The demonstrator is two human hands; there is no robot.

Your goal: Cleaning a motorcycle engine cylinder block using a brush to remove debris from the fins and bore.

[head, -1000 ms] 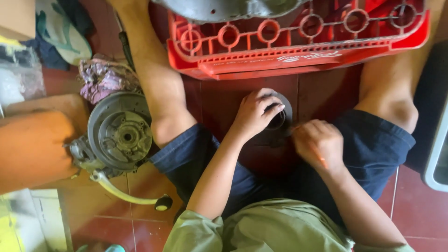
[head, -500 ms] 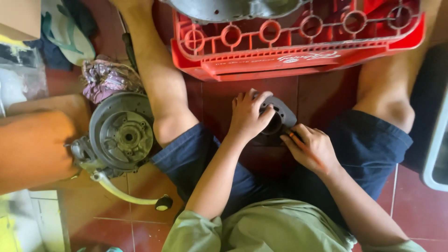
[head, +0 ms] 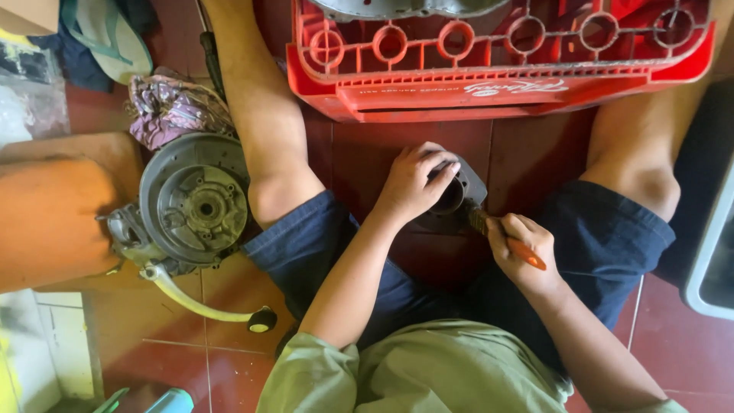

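Person sits on the red tile floor [head: 229, 336], legs spread. Left hand [head: 413, 183] grips a dark round metal part [head: 459, 195] between the knees, while the right hand [head: 520, 248] holds an orange-handled tool [head: 516, 246] with its tip against that part. A red plastic crate [head: 497, 69] sits just ahead (upside down, looks like). By the left knee lies a grey engine housing [head: 195, 203] with a curved lever.

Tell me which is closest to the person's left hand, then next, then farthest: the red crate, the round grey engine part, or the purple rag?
1. Red crate, just above the left hand.
2. Round grey engine part, off to the side.
3. Purple rag, beyond it, upper corner.
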